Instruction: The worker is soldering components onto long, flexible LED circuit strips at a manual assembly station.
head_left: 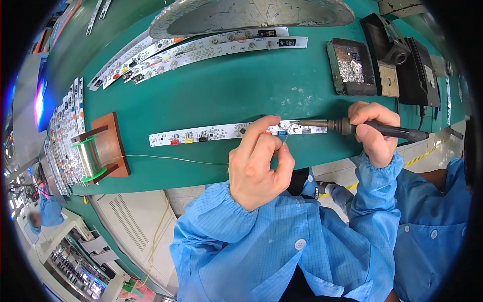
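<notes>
A long white circuit board [221, 132] lies across the green bench, with red, yellow, black and blue parts along it. In my right hand [375, 131] is a soldering iron [347, 126], its tip pointing left and down at the board's right part. My left hand [262, 163] pinches thin solder wire [178, 159] between thumb and fingers, its index finger resting at the board's upper edge. The wire's end comes close to the iron tip. From my hand the wire trails left to a solder spool [89, 160] on a brown stand [113, 143].
Several more circuit boards [216, 52] lie at the back beneath a curved metal hood [251, 17]; others [68, 131] are stacked at the left. Right of them stand a black solder-scrap tray [352, 65], an iron holder [390, 45] and a black box [422, 73]. Another person's blue sleeve [432, 221] is at right.
</notes>
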`<state>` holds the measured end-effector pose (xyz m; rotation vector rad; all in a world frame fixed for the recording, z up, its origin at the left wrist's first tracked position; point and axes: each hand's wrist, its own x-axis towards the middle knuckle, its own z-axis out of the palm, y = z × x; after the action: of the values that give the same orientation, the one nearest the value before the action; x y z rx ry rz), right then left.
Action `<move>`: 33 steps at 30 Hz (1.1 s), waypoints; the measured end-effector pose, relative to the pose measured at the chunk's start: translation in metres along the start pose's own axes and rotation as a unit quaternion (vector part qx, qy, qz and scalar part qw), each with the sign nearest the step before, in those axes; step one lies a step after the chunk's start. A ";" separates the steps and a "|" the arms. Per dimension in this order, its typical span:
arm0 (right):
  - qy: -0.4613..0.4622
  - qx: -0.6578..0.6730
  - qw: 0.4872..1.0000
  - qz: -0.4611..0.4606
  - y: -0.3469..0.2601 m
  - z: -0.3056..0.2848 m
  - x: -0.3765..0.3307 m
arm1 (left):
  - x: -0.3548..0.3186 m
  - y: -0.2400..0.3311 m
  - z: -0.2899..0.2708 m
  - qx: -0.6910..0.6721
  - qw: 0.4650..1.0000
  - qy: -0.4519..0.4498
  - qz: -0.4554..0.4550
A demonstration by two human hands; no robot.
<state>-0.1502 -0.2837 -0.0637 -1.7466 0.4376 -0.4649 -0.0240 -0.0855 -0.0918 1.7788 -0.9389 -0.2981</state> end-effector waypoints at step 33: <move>0.068 0.066 0.995 0.028 -0.001 0.001 -0.012 | 0.001 -0.001 0.003 -0.009 1.000 0.004 -0.013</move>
<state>-0.1596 -0.2766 -0.0639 -1.5774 0.5383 -0.5619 -0.0251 -0.0880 -0.0937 1.7748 -0.9059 -0.3160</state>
